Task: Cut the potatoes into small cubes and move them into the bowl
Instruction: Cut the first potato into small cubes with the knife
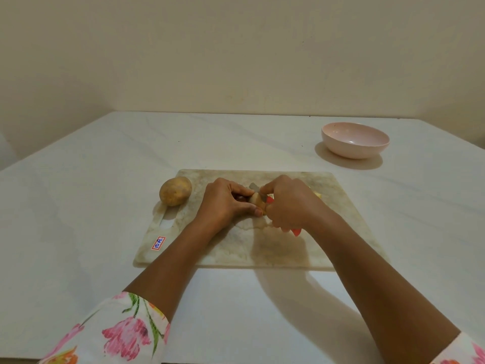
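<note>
Currently, left hand (223,203) is gripping potato (256,200) on cutting board (328,206); right hand (287,203) is holding knife (254,187) close beside it. Potato rolling could be steering blade into fingers.

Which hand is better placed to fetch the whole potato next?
Left. The left hand is nearer the whole potato at the left edge of the cutting board; the right hand grips the red-handled knife.
</note>
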